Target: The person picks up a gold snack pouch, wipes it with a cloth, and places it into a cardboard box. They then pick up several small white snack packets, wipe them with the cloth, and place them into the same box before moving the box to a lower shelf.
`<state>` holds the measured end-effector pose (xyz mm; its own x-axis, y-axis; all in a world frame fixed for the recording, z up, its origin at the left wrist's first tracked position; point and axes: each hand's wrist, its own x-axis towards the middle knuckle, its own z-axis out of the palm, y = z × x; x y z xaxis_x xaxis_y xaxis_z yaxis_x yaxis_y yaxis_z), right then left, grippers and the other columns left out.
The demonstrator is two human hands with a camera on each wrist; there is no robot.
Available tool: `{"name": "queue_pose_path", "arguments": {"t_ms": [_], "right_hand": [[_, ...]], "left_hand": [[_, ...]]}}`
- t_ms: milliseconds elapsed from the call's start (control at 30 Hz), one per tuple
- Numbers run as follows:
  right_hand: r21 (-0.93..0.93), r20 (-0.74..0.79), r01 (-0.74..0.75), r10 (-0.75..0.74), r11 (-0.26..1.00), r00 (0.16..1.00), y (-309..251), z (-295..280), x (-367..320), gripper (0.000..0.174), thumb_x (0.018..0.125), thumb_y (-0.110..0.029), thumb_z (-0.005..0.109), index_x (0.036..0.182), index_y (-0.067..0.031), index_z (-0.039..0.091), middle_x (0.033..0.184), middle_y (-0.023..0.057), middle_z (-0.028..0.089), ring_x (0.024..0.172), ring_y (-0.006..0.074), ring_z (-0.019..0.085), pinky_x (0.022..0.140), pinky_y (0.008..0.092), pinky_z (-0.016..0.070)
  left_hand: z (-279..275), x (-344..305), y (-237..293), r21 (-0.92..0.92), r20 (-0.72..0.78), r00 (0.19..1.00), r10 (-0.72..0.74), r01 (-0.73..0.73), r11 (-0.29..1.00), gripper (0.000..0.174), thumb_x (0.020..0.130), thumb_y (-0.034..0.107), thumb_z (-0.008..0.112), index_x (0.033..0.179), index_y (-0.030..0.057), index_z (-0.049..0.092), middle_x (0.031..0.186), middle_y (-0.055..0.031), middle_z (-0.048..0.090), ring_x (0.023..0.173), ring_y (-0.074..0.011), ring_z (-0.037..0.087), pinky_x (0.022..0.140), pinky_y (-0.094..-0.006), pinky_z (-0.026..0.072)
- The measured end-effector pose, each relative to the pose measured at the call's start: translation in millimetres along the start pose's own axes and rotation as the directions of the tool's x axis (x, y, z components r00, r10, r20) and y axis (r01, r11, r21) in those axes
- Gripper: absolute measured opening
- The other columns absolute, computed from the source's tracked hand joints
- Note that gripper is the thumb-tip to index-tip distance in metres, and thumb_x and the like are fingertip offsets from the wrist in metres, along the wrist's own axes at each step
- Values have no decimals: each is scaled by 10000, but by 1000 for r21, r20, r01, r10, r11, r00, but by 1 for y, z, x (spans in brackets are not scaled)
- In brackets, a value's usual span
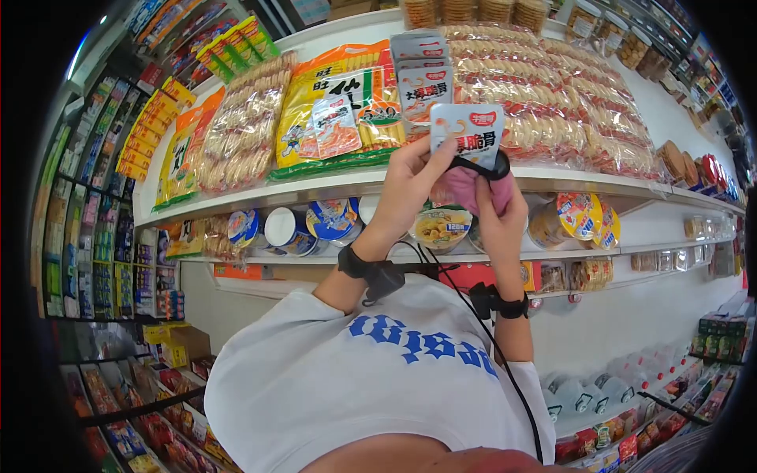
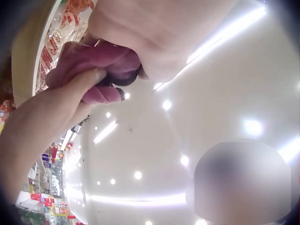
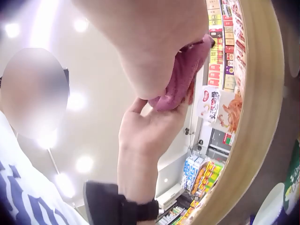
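Observation:
In the head view my left hand (image 1: 410, 185) pinches a small white and grey snack packet (image 1: 467, 126), its thumb over the lower left part. My right hand (image 1: 501, 221) grips a pink cloth pouch (image 1: 460, 188) with a black rim, directly below the packet. The packet's lower end meets the rim; how far inside it sits I cannot tell. In the left wrist view the right thumb presses on the folded pouch (image 2: 89, 61). The right wrist view has the left hand (image 3: 150, 133) beside the pouch (image 3: 180, 82), the packet hidden there.
A similar packet (image 1: 335, 128) lies on a large yellow bag (image 1: 300, 102) behind the hands. More packets (image 1: 423, 83) stand beside it, next to wrapped round crackers (image 1: 520, 79). Tubs and cups (image 1: 331, 219) line the shelf below. Black cables hang between the forearms.

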<state>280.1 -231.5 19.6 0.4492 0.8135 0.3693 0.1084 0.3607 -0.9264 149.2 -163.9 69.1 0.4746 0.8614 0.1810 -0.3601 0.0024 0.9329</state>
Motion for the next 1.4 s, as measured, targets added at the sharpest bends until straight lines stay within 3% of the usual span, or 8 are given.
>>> {"name": "queue_pose_path", "arguments": {"t_ms": [367, 600, 833, 900, 1033, 1167, 1267, 1400], "right_hand": [[165, -245, -165, 203, 972, 948, 20, -26, -7, 278, 964, -112, 637, 1204, 28, 631, 875, -6, 648, 816, 107, 591, 769, 263, 484], [381, -168, -9, 79, 924, 983, 7, 7, -4, 310, 902, 37, 674, 1179, -13, 545, 1021, 54, 644, 925, 113, 632, 847, 245, 502], [463, -92, -54, 109, 885, 990, 34, -21, -26, 459, 848, 54, 729, 1224, -46, 486, 1089, 74, 658, 958, 133, 659, 854, 266, 530], [368, -288, -18, 132, 930, 948, 49, -32, -31, 439, 846, 55, 730, 1203, -57, 502, 1054, 61, 661, 884, 100, 646, 761, 229, 524], [380, -289, -42, 162, 924, 943, 30, -48, -26, 322, 877, 35, 702, 1135, -77, 546, 1002, 28, 646, 824, 67, 608, 699, 203, 504], [407, -221, -34, 135, 913, 966, 30, -40, -21, 338, 866, 52, 705, 1155, -38, 555, 1021, 45, 670, 876, 86, 635, 754, 205, 508], [391, -116, -75, 130, 917, 985, 25, -28, -25, 322, 863, 81, 694, 1155, -4, 587, 1001, 35, 676, 886, 77, 629, 788, 216, 502], [331, -23, -86, 99, 940, 995, 24, -34, -26, 315, 872, 76, 688, 1169, 13, 606, 1031, 37, 679, 889, 71, 627, 791, 221, 502]], "left_hand": [[-31, 7, 15, -105, -326, 928, 181, -226, 968, 302, 1022, 249, 578, 1132, -16, 672, 1016, -33, 710, 843, -51, 638, 686, -211, 521], [-19, -8, -17, 488, 183, 964, -193, 82, 869, 306, 984, 247, 627, 1126, -23, 656, 935, -34, 696, 756, -55, 575, 664, -259, 502], [-50, -8, 7, 646, 484, 873, -61, -309, 698, 253, 917, 197, 708, 1011, -38, 689, 783, -68, 706, 698, -101, 610, 649, -270, 515], [-65, -13, 21, 490, 177, 975, -137, 34, 871, 210, 908, 180, 717, 975, -18, 700, 817, -69, 712, 755, -110, 676, 654, -260, 557], [-116, 10, 39, 421, -405, 839, 364, -182, 889, 215, 904, 165, 723, 1012, -15, 681, 887, -80, 708, 802, -111, 687, 666, -275, 575], [-186, 34, 17, 824, -278, 802, 528, -83, 560, 327, 876, 130, 732, 1120, -62, 629, 985, -126, 687, 895, -206, 665, 793, -331, 543], [-195, 44, -11, 972, 8, 538, 843, 195, -134, 316, 862, 85, 714, 1136, -51, 631, 1033, -151, 669, 907, -255, 666, 846, -348, 531], [-138, 49, 4, 906, -108, 672, 733, -238, 351, 278, 869, 59, 692, 1134, -16, 654, 1063, -147, 657, 1000, -284, 652, 852, -355, 532]]}}
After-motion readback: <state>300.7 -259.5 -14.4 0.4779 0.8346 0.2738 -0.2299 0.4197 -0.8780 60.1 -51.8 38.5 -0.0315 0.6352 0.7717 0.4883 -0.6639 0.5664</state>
